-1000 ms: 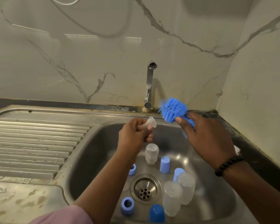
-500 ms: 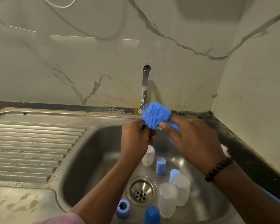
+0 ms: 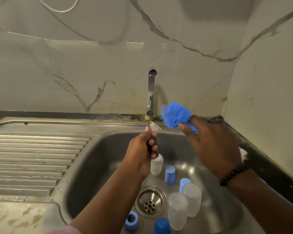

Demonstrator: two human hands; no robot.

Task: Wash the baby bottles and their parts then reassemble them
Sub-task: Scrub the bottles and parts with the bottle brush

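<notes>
My left hand (image 3: 143, 149) pinches a clear silicone teat (image 3: 154, 127) above the steel sink (image 3: 98, 157). My right hand (image 3: 211, 144) grips the handle of a blue bottle brush (image 3: 175, 116), whose bristle head sits just right of the teat, apart from it. In the basin stand three frosted clear bottles upside down (image 3: 156, 164) (image 3: 177, 211) (image 3: 192, 199). Around them lie blue caps (image 3: 170, 174) (image 3: 161, 226) (image 3: 183, 183) and a blue screw ring (image 3: 131, 220).
The tap (image 3: 150, 93) rises behind the basin, with no water running. A ridged draining board (image 3: 32, 159) lies to the left, wet at its front. Marble walls close the back and right. A white scrap (image 3: 243, 153) lies on the dark counter edge.
The brush head was against the teat half a second ago; my right hand has since pulled it away to the right. My left hand still holds the teat up.
</notes>
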